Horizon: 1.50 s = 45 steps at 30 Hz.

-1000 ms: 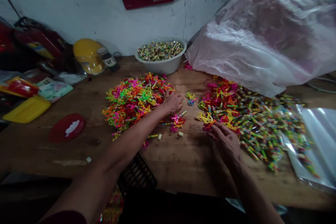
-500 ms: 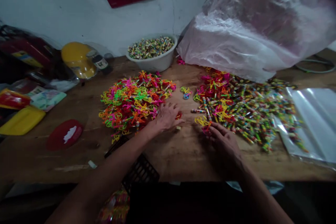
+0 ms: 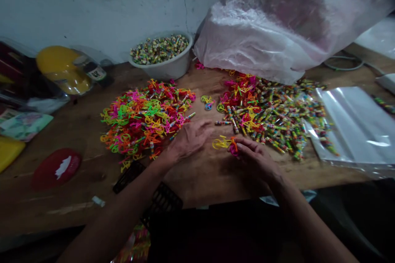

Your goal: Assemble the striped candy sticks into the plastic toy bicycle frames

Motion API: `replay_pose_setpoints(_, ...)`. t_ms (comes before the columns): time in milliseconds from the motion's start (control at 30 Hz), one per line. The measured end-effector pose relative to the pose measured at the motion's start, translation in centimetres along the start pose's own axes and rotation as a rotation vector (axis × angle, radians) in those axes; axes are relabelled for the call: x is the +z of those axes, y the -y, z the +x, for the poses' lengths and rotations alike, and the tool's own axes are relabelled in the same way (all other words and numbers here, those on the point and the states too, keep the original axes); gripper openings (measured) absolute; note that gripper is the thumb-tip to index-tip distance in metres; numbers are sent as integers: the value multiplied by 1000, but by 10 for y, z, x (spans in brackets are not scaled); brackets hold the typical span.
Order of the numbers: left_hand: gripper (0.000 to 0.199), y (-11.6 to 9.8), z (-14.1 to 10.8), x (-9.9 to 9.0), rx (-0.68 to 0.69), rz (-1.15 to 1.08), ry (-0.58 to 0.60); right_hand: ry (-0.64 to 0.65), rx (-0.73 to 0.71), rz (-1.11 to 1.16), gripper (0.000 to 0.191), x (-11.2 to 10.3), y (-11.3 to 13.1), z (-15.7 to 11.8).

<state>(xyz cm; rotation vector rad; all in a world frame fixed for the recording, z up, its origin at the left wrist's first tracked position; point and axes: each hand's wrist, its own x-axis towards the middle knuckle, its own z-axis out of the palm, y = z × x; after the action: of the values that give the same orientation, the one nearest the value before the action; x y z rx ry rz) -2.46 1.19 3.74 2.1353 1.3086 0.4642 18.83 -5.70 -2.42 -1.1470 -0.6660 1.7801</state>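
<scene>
My left hand rests low over the wooden table, fingers extended, beside the right edge of a pile of bright plastic bicycle-shaped pieces. My right hand pinches small plastic pieces in orange and magenta. A yellow piece lies against them on the left. Beyond the right hand spreads a heap of short patterned tubes, with more red and yellow plastic pieces at its left end. Two little pieces, yellow and blue, sit between the piles.
At the back stands a white bowl full of short tubes. A large translucent bag bulges at back right. Clear plastic sheets lie on the right. Leftward are a red lid, a yellow cap and a jar.
The view has shifted right. My left hand has moved slightly away from the pile's front, uncovering a tube at its edge. My right hand still pinches the colored pieces.
</scene>
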Motion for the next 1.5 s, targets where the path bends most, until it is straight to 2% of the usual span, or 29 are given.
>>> replay_pose_setpoints(67,40,-16,-2,3,-57,-187,254,47,-31,-125,35,1,6,-3)
replay_pose_setpoints(133,38,-20,-3,10,-125,-356,436,90,-139,-325,30,6,10,-4)
replay_pose_setpoints(200,36,-16,-2,20,-210,-482,505,63,-302,-516,27,12,9,-5)
replay_pose_setpoints(300,37,-5,-2,35,-321,-588,538,-116,-480,-653,26,20,0,-2)
replay_pose_setpoints(400,36,1,-6,43,-420,-714,456,-282,-557,-733,23,12,-10,-3)
replay_pose_setpoints(533,28,3,-16,45,-560,-1128,145,-424,-662,-904,18,-20,-8,-16)
replay_pose_setpoints(633,22,5,-23,48,-634,-1330,-23,-516,-741,-1385,22,-41,2,-20)
replay_pose_setpoints(733,18,4,-26,53,-695,-1409,-59,-435,-722,-1854,18,-50,12,-14)
replay_pose_setpoints(833,14,3,-27,57,-731,-1497,-34,-255,-785,-2015,22,-56,21,-3)
replay_pose_setpoints(933,10,2,-29,60,-743,-1564,-71,-104,-944,-1952,21,-56,26,5)
replay_pose_setpoints(967,9,2,-30,61,-739,-1579,-100,-96,-1004,-1857,18,-51,25,6)
replay_pose_setpoints(1033,8,2,-33,63,-721,-1611,-147,-168,-1072,-1557,13,-35,19,5)
replay_pose_setpoints(1100,8,0,-38,65,-695,-1649,-151,-262,-1000,-1178,15,-12,8,1)
replay_pose_setpoints(1200,12,-2,-48,66,-675,-1666,-131,-213,-720,-747,14,18,-11,-5)
replay_pose_setpoints(1267,12,-2,-54,65,-671,-1643,-136,-149,-643,-675,19,28,-17,-8)
replay_pose_setpoints(1400,12,0,-61,63,-670,-1625,-118,-37,-704,-808,34,28,-18,-14)
replay_pose_setpoints(1500,12,-1,-61,64,-652,-1630,-95,-54,-668,-816,30,27,-17,-21)
